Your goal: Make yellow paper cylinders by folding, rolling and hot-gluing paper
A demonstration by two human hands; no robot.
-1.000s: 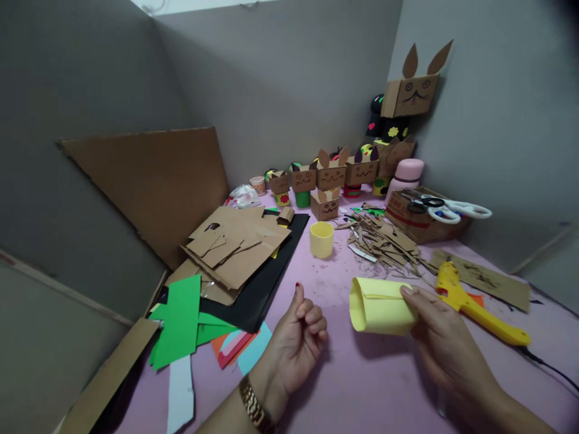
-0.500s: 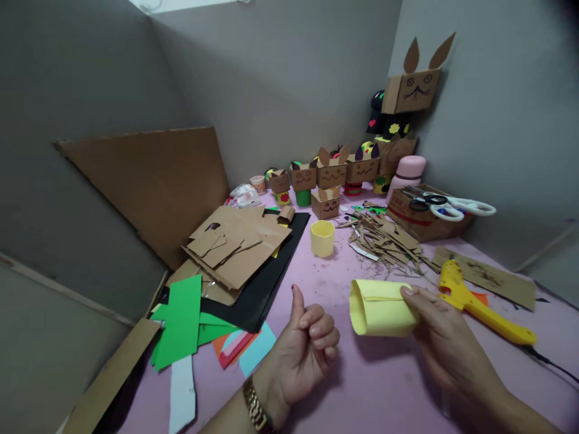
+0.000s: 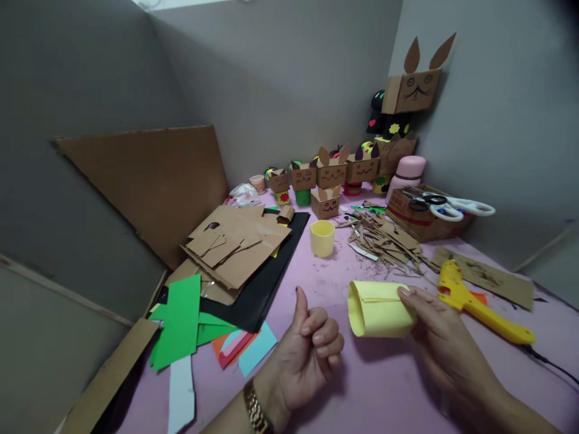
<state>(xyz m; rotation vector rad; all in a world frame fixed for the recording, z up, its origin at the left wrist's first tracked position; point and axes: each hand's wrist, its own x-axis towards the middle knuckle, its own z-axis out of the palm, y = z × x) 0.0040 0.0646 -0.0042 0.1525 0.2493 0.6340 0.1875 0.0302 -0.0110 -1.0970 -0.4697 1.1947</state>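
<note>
One paper roll (image 3: 377, 308): yellow, on its side over the pink table (image 3: 384, 386), in front of you and between your two hands; its open end is turned to your left. Whether it touches the table, I cannot tell.
Right hand (image 3: 446, 343): your fingers are closed on the right end of the paper roll, with one fingertip on top near the seam.
Left hand (image 3: 307, 355): curled into a loose fist with the thumb up; it holds nothing. It is just beside the open end of the roll, apart from it.
Watch (image 3: 256, 410): gold band on your left wrist.
Glue gun (image 3: 474, 304): yellow, flat on the table, near your right hand on its far side.
Cardboard scraps (image 3: 384, 241): a loose heap behind the roll.
Yellow ring (image 3: 322, 237): short, upright, left of the scraps.
Scissors (image 3: 452, 208): white handles, on top of a brown box (image 3: 420, 226) by the right wall.
Cardboard pieces (image 3: 235, 244): piled on a black sheet (image 3: 262, 283), left side.
Green paper (image 3: 181, 319): in front of that pile.
Box figures (image 3: 330, 175): a row along the back wall.
</note>
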